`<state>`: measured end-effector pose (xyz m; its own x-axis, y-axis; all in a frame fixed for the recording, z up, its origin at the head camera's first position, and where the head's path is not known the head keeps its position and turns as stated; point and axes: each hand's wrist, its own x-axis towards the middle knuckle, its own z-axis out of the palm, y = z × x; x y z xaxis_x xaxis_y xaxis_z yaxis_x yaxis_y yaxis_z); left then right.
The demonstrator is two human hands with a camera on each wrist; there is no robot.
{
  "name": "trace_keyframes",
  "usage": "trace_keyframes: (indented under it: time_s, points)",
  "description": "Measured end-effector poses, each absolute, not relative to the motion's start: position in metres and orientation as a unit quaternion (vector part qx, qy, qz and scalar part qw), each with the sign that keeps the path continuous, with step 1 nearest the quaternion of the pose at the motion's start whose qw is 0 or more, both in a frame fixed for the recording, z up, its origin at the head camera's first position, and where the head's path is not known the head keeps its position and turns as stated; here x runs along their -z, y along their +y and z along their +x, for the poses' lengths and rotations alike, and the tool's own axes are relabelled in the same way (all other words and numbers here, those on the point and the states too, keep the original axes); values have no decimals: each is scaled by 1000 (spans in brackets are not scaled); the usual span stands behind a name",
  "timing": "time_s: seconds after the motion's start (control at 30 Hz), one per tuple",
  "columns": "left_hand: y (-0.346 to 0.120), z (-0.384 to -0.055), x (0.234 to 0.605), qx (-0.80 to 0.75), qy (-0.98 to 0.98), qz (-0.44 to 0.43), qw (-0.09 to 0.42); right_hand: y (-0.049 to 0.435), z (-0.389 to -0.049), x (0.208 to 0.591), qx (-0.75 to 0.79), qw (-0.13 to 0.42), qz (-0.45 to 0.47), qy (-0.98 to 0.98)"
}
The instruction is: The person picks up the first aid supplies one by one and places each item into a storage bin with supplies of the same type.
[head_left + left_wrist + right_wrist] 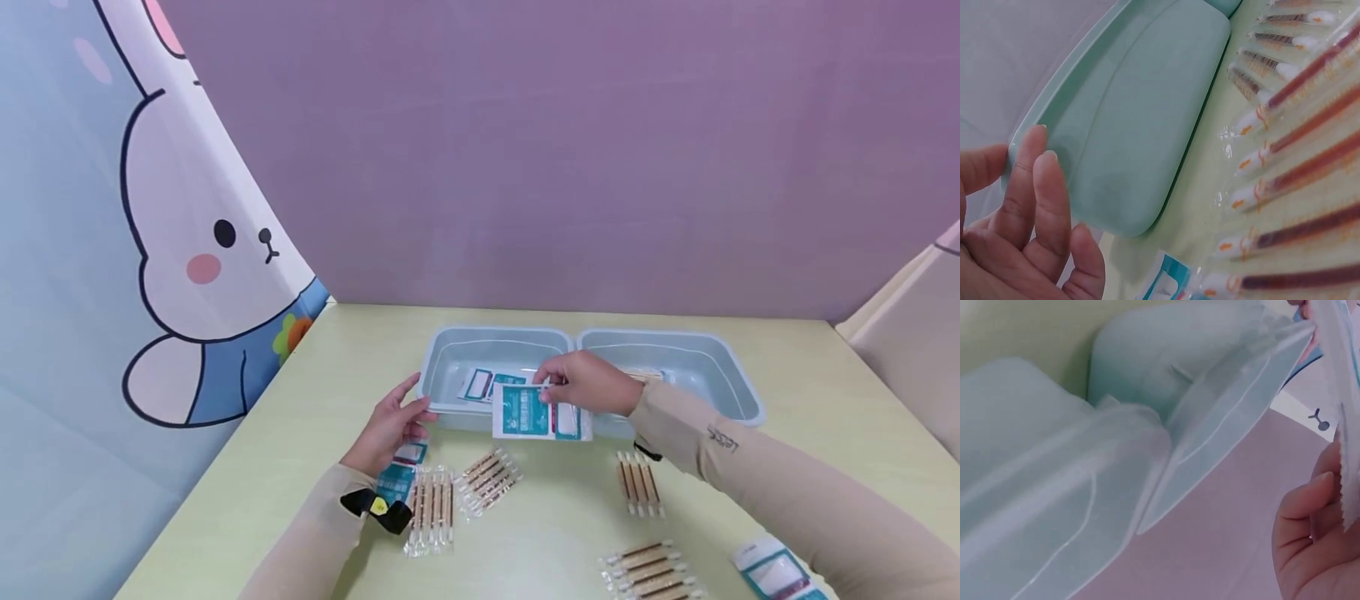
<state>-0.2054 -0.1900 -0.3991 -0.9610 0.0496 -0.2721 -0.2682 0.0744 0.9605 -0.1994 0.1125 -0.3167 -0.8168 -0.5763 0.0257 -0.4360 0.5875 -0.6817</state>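
My right hand (596, 382) pinches a flat teal-and-white printed packet (525, 412) by its upper edge, over the front of the left blue-grey plastic bin (498, 335). The right wrist view shows this packet (1349, 419) edge-on, with a serrated end. At the left bin's front left corner, my left hand (388, 429) touches the rim with its fingers fairly straight. Similar packets (477, 385) lie inside that bin. Beneath the left hand is another teal packet (396, 483), partly hidden, beside a clear sachet of brown-stemmed cotton swabs (431, 508).
A second bin (697, 343) adjoins the first on the right, with swab sachets inside, partly hidden by the right arm. More swab sachets lie on the pale table (555, 508) at the middle (489, 481), right (640, 483) and front (652, 571). Another packet (776, 571) lies near the right forearm.
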Motion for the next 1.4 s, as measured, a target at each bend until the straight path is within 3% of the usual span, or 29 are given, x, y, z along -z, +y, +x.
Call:
trace_keyframes:
  time_s: [0.37, 0.83, 1.4]
  points:
    - [-178, -214, 398, -687, 714, -82, 106, 106, -251, 299, 345, 72, -307, 884]
    - [-164, -227, 397, -691, 709, -104, 90, 91, -304, 290, 313, 79, -271, 907]
    - [-167, -219, 397, -697, 703, -96, 101, 56, -319, 295, 282, 82, -210, 932]
